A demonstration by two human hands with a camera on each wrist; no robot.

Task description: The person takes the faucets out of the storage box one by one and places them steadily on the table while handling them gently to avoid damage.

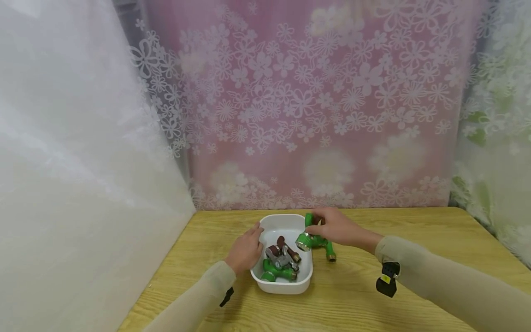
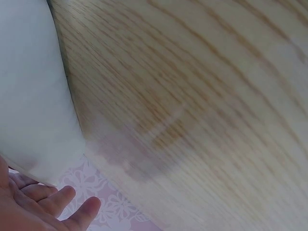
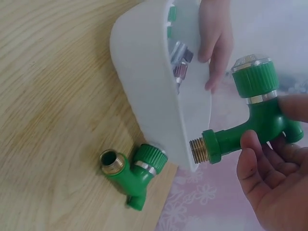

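My right hand (image 1: 335, 227) holds a green tap (image 3: 264, 122) with a ribbed knob and a brass threaded end, above the right rim of a white basin (image 1: 286, 288). In the right wrist view, a second green tap (image 3: 130, 180) lies on the table beside the basin. My left hand (image 1: 245, 249) rests against the basin's left side, its fingers fairly straight along the rim. Inside the basin lie a green tap (image 1: 279, 271), grey taps (image 1: 283, 261) and dark red taps (image 1: 292, 252), partly overlapping. The left wrist view shows only part of my left hand (image 2: 38, 202) and the basin's outer wall.
A wood-grain table (image 1: 356, 295) carries the basin. Behind its far edge hangs a pink flowered curtain (image 1: 286, 101). A white sheet (image 1: 74, 161) hangs along the left, and a pale patterned curtain (image 1: 498, 106) is on the right.
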